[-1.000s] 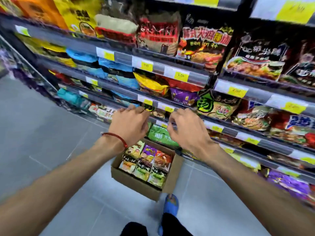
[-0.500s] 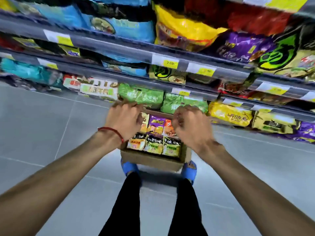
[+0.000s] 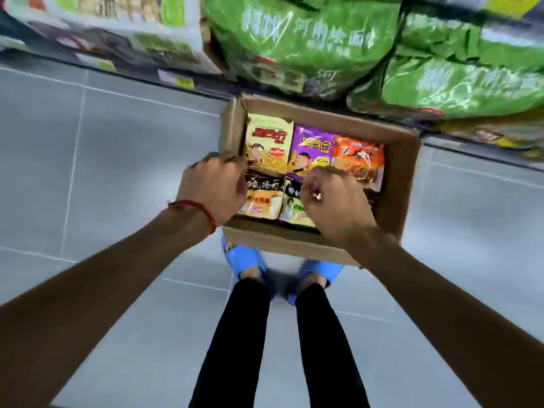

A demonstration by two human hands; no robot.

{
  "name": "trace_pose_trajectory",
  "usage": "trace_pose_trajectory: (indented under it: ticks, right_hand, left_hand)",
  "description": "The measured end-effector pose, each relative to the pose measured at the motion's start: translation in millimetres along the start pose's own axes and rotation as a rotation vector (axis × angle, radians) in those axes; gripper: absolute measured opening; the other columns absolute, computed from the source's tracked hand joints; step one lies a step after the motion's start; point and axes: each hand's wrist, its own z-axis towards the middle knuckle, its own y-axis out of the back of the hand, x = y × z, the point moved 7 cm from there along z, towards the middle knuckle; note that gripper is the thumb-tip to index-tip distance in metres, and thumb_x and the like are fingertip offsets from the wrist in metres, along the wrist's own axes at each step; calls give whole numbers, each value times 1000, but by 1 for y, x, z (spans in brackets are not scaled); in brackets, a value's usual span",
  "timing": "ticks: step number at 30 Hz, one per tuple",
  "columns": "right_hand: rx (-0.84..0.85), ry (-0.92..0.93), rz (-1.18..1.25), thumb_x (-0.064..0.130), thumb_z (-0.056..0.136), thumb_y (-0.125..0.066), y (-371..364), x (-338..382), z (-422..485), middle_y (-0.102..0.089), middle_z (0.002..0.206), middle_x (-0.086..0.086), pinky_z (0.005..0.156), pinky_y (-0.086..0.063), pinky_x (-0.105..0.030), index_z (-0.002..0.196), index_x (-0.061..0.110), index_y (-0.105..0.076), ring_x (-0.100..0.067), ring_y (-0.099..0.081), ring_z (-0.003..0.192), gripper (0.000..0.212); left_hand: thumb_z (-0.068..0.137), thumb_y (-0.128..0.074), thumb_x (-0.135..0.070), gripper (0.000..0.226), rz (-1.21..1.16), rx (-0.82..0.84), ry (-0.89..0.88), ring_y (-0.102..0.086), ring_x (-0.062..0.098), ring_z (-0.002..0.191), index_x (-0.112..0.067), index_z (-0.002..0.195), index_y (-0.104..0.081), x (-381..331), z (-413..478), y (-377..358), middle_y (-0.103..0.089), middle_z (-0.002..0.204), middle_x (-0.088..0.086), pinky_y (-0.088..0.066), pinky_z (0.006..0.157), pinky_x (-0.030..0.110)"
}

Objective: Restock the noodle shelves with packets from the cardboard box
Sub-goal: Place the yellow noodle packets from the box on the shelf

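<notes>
An open cardboard box [image 3: 402, 178] stands on the floor against the bottom shelf, just ahead of my feet. Several noodle packets lie flat in it: a yellow packet [image 3: 269, 139], a purple packet [image 3: 313, 145], an orange packet [image 3: 360, 154], and dark-topped packets [image 3: 263, 195] in the near row. My left hand [image 3: 212, 187], with a red string on its wrist, hovers over the box's left wall with loosely curled fingers and holds nothing. My right hand [image 3: 335, 201] is down over the near-row packets with fingers curled under; whether it pinches a packet is hidden.
Large green noodle bags [image 3: 300, 45] fill the bottom shelf right behind the box, with pale packs [image 3: 123, 22] to their left. Grey tiled floor [image 3: 103, 172] spreads to the left and right. My blue slippers [image 3: 244, 257] touch the box's near wall.
The view has dropped from the upper shelves to the bottom shelf and the box. Both hands have come down from shelf height to the box.
</notes>
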Motion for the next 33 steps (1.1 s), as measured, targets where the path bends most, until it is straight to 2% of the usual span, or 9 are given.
trace_pose_trajectory:
  ticks: [4,8,12,15,20,23,26,28,33]
  right_hand:
    - [11,-52,52,23,90,-56,-75,-38,51,-73,103,-6,76,-56,-33,105,14,-68,-26,-68,89,21]
    - [42,-94,139,24,92,-60,-141,-75,108,-66,118,-7,86,-50,-28,126,10,-59,-25,-66,101,36]
    - [101,-176,227,29,95,-62,-191,-103,161,-61,121,-8,82,-42,-24,130,9,-49,-25,-60,105,43]
    - [126,-268,451,31,96,-63,-215,-111,186,-63,119,2,78,-47,-19,132,14,-47,-15,-60,104,44]
    - [-70,-339,481,31,89,-72,-215,-113,202,-68,103,6,44,-31,2,117,14,-61,-8,-65,84,35]
    - [-133,-337,450,32,85,-76,-214,-111,205,-69,108,1,45,-28,3,115,13,-62,-13,-65,91,39]
    - [-65,-397,586,30,82,-80,-221,-106,205,-71,106,4,48,-36,3,116,12,-59,-11,-68,93,44]
    - [-44,-418,662,24,81,-81,-220,-103,202,-71,105,4,58,-45,0,118,12,-57,-10,-68,93,47]
    - [-70,-374,632,18,90,-72,-190,-107,177,-71,103,5,61,-46,-1,119,14,-67,-8,-65,90,30]
  left_hand:
    - [88,-50,-19,19,-53,-13,-33,-60,36,93,-14,101,-63,13,26,-75,-62,101,9,-46,67,38]
    - [93,-48,-20,23,-110,-18,-75,-61,36,95,-16,111,-62,26,45,-128,-62,113,8,-51,74,42]
    - [94,-45,-18,27,-156,0,-133,-62,36,93,-14,115,-60,41,61,-166,-63,117,9,-55,75,45]
    - [90,-42,-18,28,-170,-4,-208,-62,36,92,-12,111,-60,41,72,-178,-63,111,8,-55,72,46]
    - [90,-51,-10,22,-177,-7,-238,-62,36,95,-8,110,-62,39,81,-184,-64,112,11,-53,69,42]
    - [89,-54,-8,23,-164,20,-262,-63,37,93,-7,110,-63,40,82,-185,-65,111,12,-54,67,42]
    - [87,-57,-8,23,-162,59,-262,-63,35,90,-8,109,-64,41,82,-186,-65,105,9,-55,66,42]
    - [87,-59,-7,23,-164,81,-257,-63,34,89,-8,109,-65,40,83,-185,-65,104,9,-55,66,42]
    - [88,-54,-6,31,-239,138,-157,-60,36,99,-9,119,-61,38,87,-185,-64,113,11,-52,74,40]
